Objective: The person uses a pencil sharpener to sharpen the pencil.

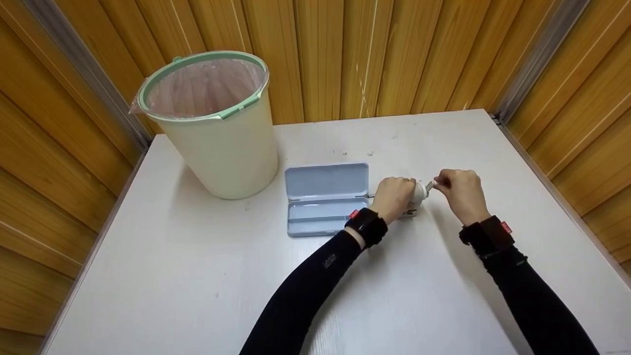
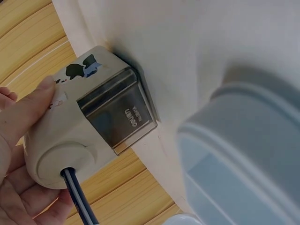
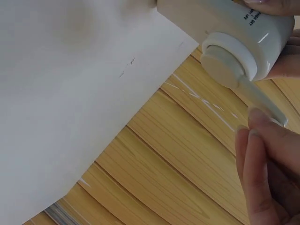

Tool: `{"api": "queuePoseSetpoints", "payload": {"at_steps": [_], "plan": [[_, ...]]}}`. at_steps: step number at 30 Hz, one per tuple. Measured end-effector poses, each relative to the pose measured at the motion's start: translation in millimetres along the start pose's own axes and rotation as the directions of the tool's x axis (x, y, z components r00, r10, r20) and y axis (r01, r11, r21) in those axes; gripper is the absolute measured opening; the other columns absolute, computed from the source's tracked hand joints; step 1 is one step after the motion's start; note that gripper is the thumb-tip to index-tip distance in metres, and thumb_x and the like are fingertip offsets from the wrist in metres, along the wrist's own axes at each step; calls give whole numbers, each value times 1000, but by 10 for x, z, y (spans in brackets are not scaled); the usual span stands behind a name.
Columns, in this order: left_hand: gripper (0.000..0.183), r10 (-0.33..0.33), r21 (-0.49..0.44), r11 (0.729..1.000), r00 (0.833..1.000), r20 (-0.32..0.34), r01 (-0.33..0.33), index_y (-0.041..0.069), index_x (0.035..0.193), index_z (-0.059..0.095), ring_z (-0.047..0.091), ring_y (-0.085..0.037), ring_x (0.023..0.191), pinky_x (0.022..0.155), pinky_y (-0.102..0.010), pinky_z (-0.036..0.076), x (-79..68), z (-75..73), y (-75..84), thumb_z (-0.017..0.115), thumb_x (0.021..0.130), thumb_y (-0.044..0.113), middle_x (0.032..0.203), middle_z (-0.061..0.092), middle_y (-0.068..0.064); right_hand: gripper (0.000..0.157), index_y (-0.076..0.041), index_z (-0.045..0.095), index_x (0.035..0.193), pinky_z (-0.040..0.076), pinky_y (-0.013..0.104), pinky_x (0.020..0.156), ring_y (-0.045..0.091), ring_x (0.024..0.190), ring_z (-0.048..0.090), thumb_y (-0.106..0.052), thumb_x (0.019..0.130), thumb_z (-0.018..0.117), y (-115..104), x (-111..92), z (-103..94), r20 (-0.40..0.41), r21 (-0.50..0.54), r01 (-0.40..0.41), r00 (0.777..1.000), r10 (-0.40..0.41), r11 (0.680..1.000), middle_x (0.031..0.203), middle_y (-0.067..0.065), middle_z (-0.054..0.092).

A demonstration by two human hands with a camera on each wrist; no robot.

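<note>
Pencil sharpener [image 2: 65,119], pale and rounded with black and blue printed patches, sits at the tabletop a little right of the middle. A smoky see-through drawer [image 2: 119,112] with white lettering is set low on its left side. Above the drawer, a dark blue pencil [image 2: 79,197] with a lighter stripe sticks out leftward from the round inlet. On the right side, a crank [image 3: 258,101] slants out from a white collar [image 3: 234,49].

The left hand [image 1: 394,195] grips the sharpener's body, its thumb on one side and fingers curled round the other. The right hand [image 1: 462,192] pinches the outer end of the crank between thumb and fingertips, well apart from the left hand.

Just left of the sharpener, a light blue case [image 1: 325,182] lies open, its lid on the far side and its tray, split lengthwise by a divider, on the near side. The left wrist, in a black band [image 1: 367,227] with a red tag, covers the tray's near right corner. A similar band [image 1: 488,239] circles the right wrist, and both arms wear black sleeves [image 1: 296,291].

Farther left, near the far edge, a tall cream bin [image 1: 231,158] with a green rim and a pinkish liner [image 1: 207,86] stands on the white table [image 1: 197,276]. Wood-patterned panels [image 1: 318,59] rise behind and at both sides.
</note>
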State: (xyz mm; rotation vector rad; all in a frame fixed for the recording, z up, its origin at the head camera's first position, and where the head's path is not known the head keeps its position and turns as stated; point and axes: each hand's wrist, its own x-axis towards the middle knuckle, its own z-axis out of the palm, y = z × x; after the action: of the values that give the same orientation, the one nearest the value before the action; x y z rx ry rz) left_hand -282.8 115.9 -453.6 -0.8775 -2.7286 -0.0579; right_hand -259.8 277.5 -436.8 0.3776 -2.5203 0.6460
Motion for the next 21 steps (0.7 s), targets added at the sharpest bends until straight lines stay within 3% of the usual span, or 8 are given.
{"api": "queuePoseSetpoints", "payload": {"at_steps": [7,17,21], "plan": [[23,38,60,998,998,-46,-35,16,101,72,71,-9,78,69,-23,57,-23,33,21,78,81,28,92,75,7,13,5,64,72,50,48,61,36,64,66,4,78,77,52,42,71,-33,-3,10,999,-10,1000,71,21,69],[26,32,67,997,998,-59,-28,18,100,73,71,-9,76,68,-23,56,-35,34,9,79,79,31,91,75,8,7,9,67,77,51,53,65,42,68,66,6,80,73,129,201,241,8,-9,-14,1000,14,1000,75,26,70],[16,36,67,997,997,-67,-32,18,99,72,71,-10,76,67,-24,57,-47,35,-1,74,84,23,91,75,8,4,9,68,79,52,54,68,44,71,67,8,81,71,178,251,318,51,-3,-22,998,23,1000,78,27,70]]}}
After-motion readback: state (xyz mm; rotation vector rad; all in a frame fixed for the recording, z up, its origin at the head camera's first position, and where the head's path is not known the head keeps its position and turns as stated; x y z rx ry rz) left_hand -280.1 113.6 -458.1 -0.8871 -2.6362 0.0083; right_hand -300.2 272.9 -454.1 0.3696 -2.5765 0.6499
